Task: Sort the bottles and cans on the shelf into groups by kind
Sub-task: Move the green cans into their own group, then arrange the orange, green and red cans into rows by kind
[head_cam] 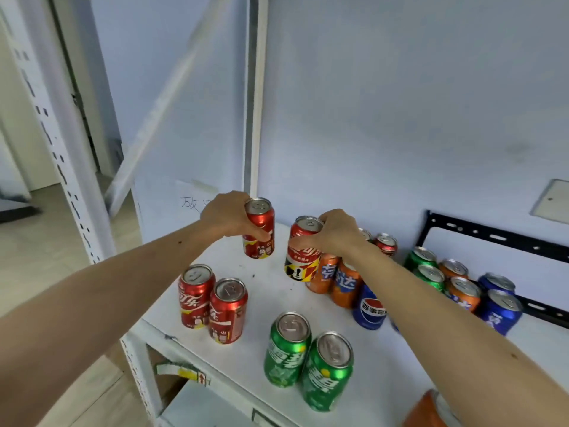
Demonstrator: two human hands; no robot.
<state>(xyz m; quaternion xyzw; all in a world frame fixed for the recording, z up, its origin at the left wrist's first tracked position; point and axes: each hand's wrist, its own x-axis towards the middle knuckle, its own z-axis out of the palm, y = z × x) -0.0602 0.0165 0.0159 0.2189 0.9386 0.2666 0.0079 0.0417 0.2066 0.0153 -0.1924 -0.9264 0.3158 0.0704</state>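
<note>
My left hand (226, 215) grips a red cola can (261, 231) lifted above the white shelf (264, 300). Just to its right, my right hand (334, 232) holds a second red cola can (300, 254) off the shelf too. Two red cola cans (212, 306) stand together at the front left. A pair of green cans (308, 355) stands at the front middle. Orange cans (337, 280) and a blue cola can (369, 308) stand under my right forearm. More green, orange and blue cans (462, 286) stand mixed at the right, with another red can (386, 243) at the back.
The shelf backs onto a pale wall, with a white upright post (254, 118) at its back left corner. A black metal bracket (498, 238) lies along the back right. An orange object (426, 409) shows at the bottom right edge. A paper note (192, 201) hangs behind my left hand.
</note>
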